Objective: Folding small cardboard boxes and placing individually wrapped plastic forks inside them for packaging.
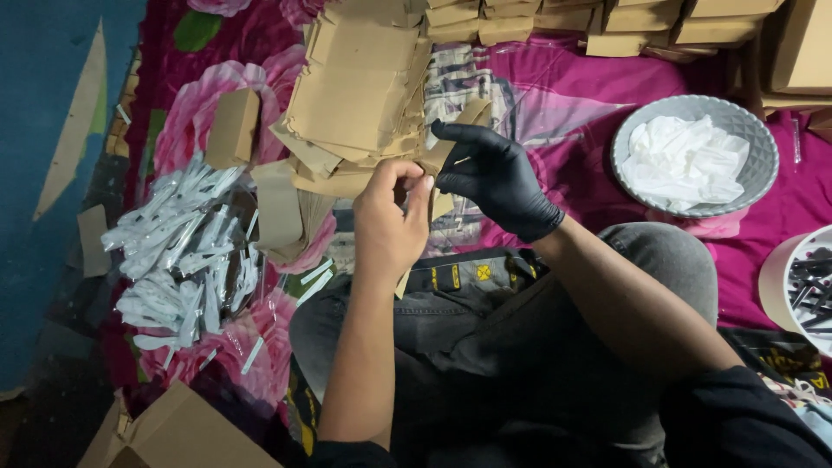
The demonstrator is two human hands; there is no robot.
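Observation:
My bare left hand [390, 221] and my right hand [494, 178], which wears a black glove, meet in the middle of the view over my lap. Together they grip a flat brown cardboard piece [440, 156], folded between the fingers, with part of it hanging below my left palm. Just beyond the hands lies a heap of flat brown cardboard blanks [355, 95] on a pink floral cloth [555, 104].
A pile of small white wrapped packets [182, 251] lies at the left. A grey bowl [756, 139] with white wrappers sits at the right, and a white container [771, 286] of black pieces at the right edge. Folded brown boxes [607, 22] line the top; another box [182, 433] is at bottom left.

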